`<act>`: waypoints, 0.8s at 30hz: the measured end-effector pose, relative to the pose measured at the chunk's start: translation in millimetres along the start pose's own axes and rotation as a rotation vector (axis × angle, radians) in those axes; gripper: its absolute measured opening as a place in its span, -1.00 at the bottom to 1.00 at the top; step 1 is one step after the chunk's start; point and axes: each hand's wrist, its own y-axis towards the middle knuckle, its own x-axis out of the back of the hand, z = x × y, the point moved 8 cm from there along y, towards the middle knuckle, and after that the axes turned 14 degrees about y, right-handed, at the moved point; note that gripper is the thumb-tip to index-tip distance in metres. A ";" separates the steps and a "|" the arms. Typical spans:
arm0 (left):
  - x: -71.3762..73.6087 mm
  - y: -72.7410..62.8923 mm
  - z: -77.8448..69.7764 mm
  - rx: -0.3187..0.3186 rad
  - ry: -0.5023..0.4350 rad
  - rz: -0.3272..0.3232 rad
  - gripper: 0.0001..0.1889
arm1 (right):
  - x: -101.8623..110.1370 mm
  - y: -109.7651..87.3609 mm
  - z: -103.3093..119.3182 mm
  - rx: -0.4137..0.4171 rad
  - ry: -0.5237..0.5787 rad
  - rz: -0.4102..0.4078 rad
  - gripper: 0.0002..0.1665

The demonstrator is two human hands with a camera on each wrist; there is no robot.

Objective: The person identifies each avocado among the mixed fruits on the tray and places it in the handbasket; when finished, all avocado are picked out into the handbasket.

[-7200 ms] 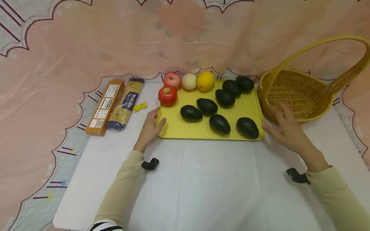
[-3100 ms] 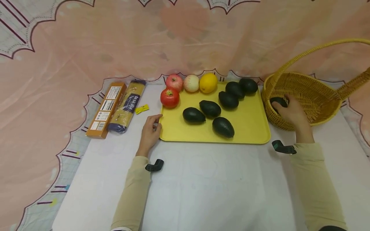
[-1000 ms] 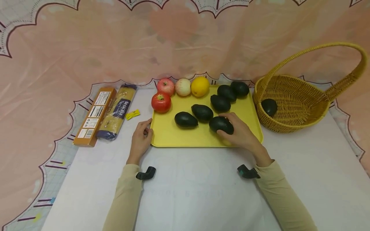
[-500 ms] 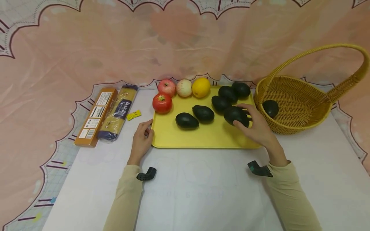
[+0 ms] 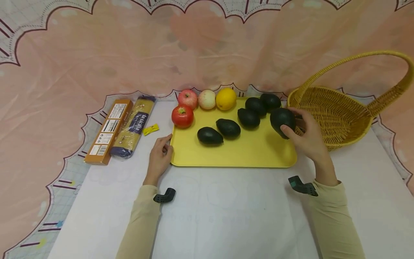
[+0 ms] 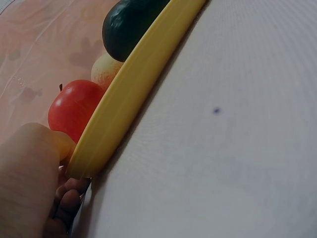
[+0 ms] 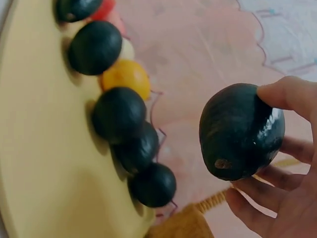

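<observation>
My right hand (image 5: 310, 138) holds a dark green avocado (image 5: 282, 121) in the air over the right end of the yellow tray (image 5: 226, 154), close to the wicker basket (image 5: 336, 111). In the right wrist view, thumb and fingers sit round one side of this avocado (image 7: 240, 131). The left hand (image 5: 158, 158) rests at the tray's left edge, fingers loosely bent and fingertips touching the rim. Two avocados lie mid-tray, including one avocado (image 5: 209, 136) nearest the left hand; three more, with one avocado (image 5: 248, 118) in front, cluster at the back right.
A pomegranate (image 5: 182, 116), a pink apple (image 5: 187, 99), a pale round fruit (image 5: 207, 99) and a yellow fruit (image 5: 226, 99) line the tray's back left. Left of it lie a yellow packet (image 5: 151, 129), a pasta bag (image 5: 134, 126) and an orange box (image 5: 109, 131).
Earlier my right hand put one avocado in the basket. It then took another from the tray's front and lifted it rightward towards the basket. The left hand stays at the tray's edge.
</observation>
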 end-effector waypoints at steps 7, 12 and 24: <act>-3.6 -0.5 0.6 0.011 0.003 0.015 -0.54 | 30.9 -1.1 -7.1 0.001 0.008 -0.115 -0.36; -3.1 0.3 0.9 0.006 0.008 -0.003 -0.54 | 52.6 -1.2 -20.4 -0.114 0.019 -0.196 -0.38; -3.5 0.7 2.3 0.017 0.018 -0.002 -0.54 | 92.8 -8.0 -42.1 -0.249 -0.087 -0.345 -0.40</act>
